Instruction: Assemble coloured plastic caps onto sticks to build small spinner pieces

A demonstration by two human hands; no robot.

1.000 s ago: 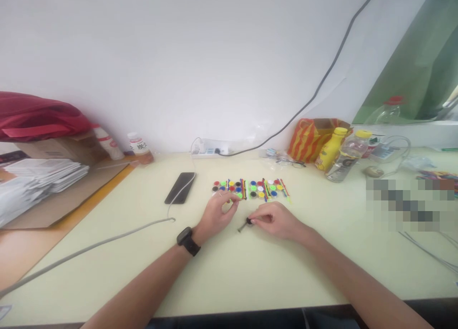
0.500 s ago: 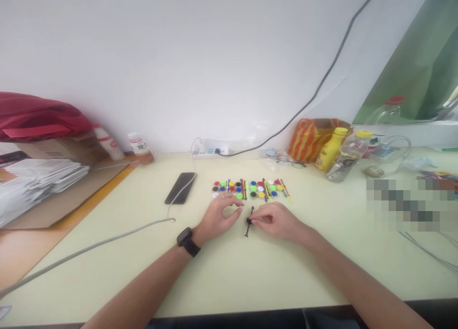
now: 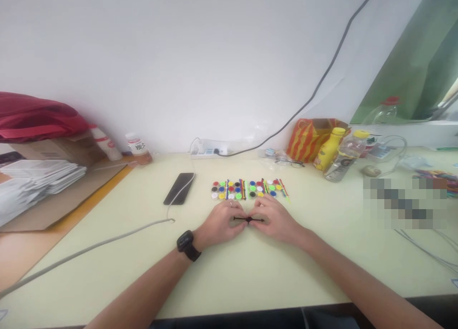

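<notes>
Both hands meet at the middle of the pale yellow table point(image 3: 229, 276). My left hand point(image 3: 221, 221), with a black watch on its wrist, and my right hand point(image 3: 274, 219) pinch a small black piece with a thin black stick through it point(image 3: 248, 219), held level between them. Just behind the hands lie rows of small coloured round caps and coloured sticks point(image 3: 248, 189).
A black phone point(image 3: 179, 188) on a cable lies to the left. A power strip point(image 3: 209, 151) sits at the wall. Bottles point(image 3: 327, 150) and a striped orange bag point(image 3: 309, 138) stand at the right. Stacked papers point(image 3: 36, 178) and a box lie far left.
My left hand left the coloured caps and came to the black piece. The stick turned from slanted to level, and both hands now pinch it.
</notes>
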